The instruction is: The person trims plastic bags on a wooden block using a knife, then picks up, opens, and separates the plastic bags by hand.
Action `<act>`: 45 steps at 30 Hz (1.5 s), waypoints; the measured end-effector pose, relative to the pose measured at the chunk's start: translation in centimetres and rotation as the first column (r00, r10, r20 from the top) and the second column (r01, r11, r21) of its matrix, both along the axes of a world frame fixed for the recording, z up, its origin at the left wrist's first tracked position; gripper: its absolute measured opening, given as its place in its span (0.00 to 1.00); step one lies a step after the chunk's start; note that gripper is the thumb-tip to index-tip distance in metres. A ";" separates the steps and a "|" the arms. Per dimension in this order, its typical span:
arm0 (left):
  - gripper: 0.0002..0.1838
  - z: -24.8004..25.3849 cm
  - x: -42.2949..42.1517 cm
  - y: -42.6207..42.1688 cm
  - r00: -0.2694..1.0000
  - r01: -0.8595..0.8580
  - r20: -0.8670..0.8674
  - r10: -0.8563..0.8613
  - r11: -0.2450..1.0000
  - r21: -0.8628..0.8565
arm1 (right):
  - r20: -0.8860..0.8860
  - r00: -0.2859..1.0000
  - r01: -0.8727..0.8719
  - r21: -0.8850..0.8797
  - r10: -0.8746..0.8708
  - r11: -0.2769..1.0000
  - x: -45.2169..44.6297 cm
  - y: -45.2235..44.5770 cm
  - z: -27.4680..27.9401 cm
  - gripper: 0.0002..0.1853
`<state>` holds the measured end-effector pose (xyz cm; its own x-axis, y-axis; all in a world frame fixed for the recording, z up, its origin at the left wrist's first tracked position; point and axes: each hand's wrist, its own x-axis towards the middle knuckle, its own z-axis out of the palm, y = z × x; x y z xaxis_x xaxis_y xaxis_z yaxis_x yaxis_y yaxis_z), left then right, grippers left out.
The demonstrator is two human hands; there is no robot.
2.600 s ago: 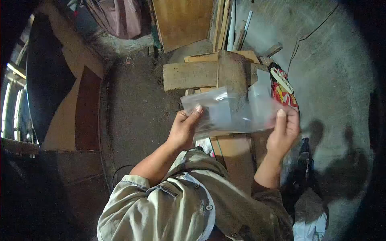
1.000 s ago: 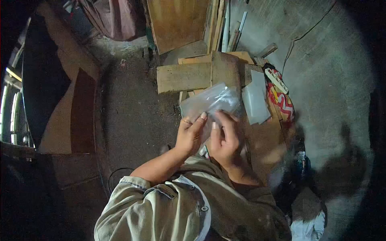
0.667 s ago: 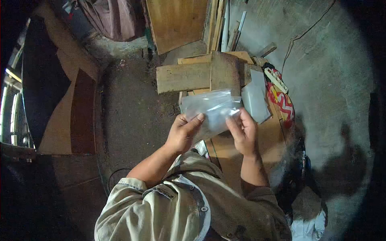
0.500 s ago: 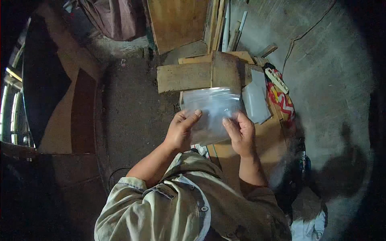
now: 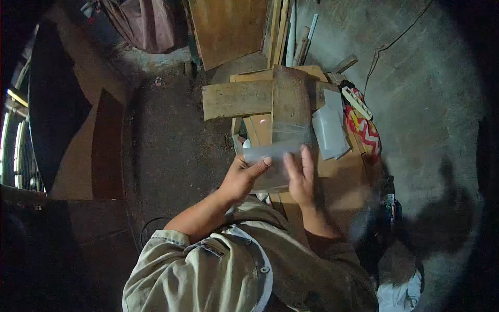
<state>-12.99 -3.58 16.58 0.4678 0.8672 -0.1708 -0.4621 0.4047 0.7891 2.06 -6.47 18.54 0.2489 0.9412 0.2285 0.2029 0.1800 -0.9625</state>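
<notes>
A clear plastic sheet or bag (image 5: pixel 273 152), with a whitish band across its upper part, is between my hands. My left hand (image 5: pixel 243 177) grips its left side, the thumb lying on top. At its right side, my right hand (image 5: pixel 300 179) has thumb and a finger raised close together against the plastic; the lower fingers are hidden. More translucent plastic pieces (image 5: pixel 330 132) lie to the right on brown cardboard (image 5: pixel 340 182). Wooden boards (image 5: pixel 236 100) lie crossed beyond my hands.
A white power strip (image 5: pixel 356 103) rests on a red patterned cloth (image 5: pixel 370 139) at the right. Wooden strips and pipes (image 5: pixel 301 47) lean at the back near a wooden panel (image 5: pixel 228 31). A dark bottle (image 5: pixel 390 205) is at the lower right.
The plastic was stretched wide, then brought together and turned between my hands. It now shows a narrow whitish band and sits lower. My right hand has moved inward, to the left.
</notes>
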 end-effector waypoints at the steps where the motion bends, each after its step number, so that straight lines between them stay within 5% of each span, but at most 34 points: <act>1: 0.13 0.1 0.2 0.0 1.000 -0.009 0.002 0.009 0.999 0.045 | 0.036 0.998 -0.047 -0.058 0.050 0.997 0.5 0.0 -0.6 0.10; 7: 0.13 0.6 -0.5 0.4 0.998 0.012 -0.059 -0.009 0.998 0.063 | -0.081 0.987 -0.145 -0.031 0.142 0.989 0.9 0.1 -1.3 0.11; 10: 0.12 0.4 -0.3 0.3 0.997 0.000 -0.071 0.008 0.994 0.112 | -0.326 0.943 -0.103 -0.092 0.068 0.990 0.8 -0.2 -1.5 0.10; 13: 0.11 0.6 -0.4 0.0 0.999 0.021 -0.049 -0.017 0.997 0.076 | -0.064 0.992 -0.102 0.090 0.108 0.991 0.2 0.5 -1.5 0.09; 14: 0.11 0.4 -0.5 0.1 0.999 0.029 -0.047 -0.025 0.995 0.091 | -0.210 0.967 -0.140 0.041 0.146 0.989 -0.2 0.1 -0.4 0.10; 17: 0.12 1.1 -0.9 -0.1 0.994 0.063 -0.091 -0.054 0.994 0.090 | -0.156 0.980 -0.135 -0.049 0.126 0.990 0.8 0.1 -0.3 0.10; 21: 0.10 1.6 -0.8 -0.3 0.991 0.065 -0.125 -0.050 0.991 0.118 | -0.091 0.996 0.018 0.042 -0.014 0.999 1.2 0.9 0.2 0.11; 22: 0.10 1.4 -0.8 -0.4 0.987 0.078 -0.146 -0.059 0.989 0.127 | -0.212 0.976 -0.024 0.064 0.037 0.998 1.1 1.0 0.8 0.12; 31: 0.11 -0.2 -1.1 -0.4 0.986 0.089 -0.158 -0.060 0.978 0.190 | -0.201 0.978 -0.044 0.090 0.062 0.995 1.5 1.1 1.8 0.13; 39: 0.11 0.0 -1.5 -0.3 0.978 0.120 -0.196 -0.075 0.966 0.227 | -0.329 0.933 -0.205 -0.146 0.148 0.968 2.4 1.0 2.3 0.05; 42: 0.10 -0.4 -1.8 -0.3 0.972 0.152 -0.212 -0.102 0.959 0.238 | -0.546 0.836 -0.175 -0.167 0.056 0.970 2.1 1.0 2.8 0.06; 45: 0.10 -0.7 -1.9 -0.3 0.967 0.167 -0.229 -0.112 0.958 0.235 | -0.484 0.870 -0.185 -0.149 0.092 0.971 2.6 1.0 1.8 0.09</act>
